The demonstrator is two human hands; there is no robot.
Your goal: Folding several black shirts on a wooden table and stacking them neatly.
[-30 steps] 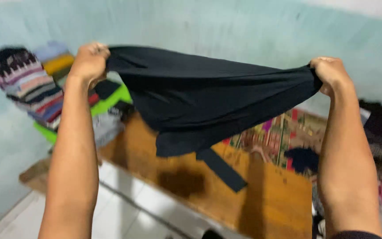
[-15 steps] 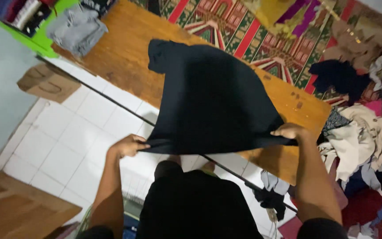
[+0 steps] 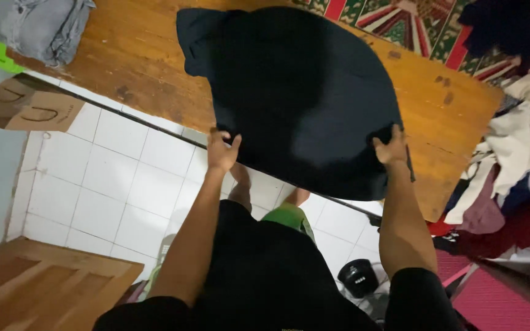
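A white tiled floor (image 3: 118, 184) filled the lower left, bare between the pale wall and the wooden tabletop (image 3: 154, 67), whose near edge ran diagonally from upper left down to lower right. That tabletop had open wood left of the cloth and at its right corner. A patterned red and green rug (image 3: 412, 24) lay past its far edge, and a heap of mixed clothes (image 3: 516, 165) crowded the right side.

The black garment (image 3: 302, 92) lay spread flat on the tabletop, its long axis running from the far left corner toward the near edge, where its hem hung slightly over. A sleeve or fold stuck out at its upper left.

The left hand (image 3: 222, 150) pressed on the garment's near left corner, fingers spread, its grip open and flat. The right hand (image 3: 391, 147) rested on the near right corner, likewise flat with nothing clenched.

A grey folded garment (image 3: 41, 27) sat at the tabletop's far left, well apart, and a brown cardboard piece (image 3: 32, 110) lay on the floor below it.
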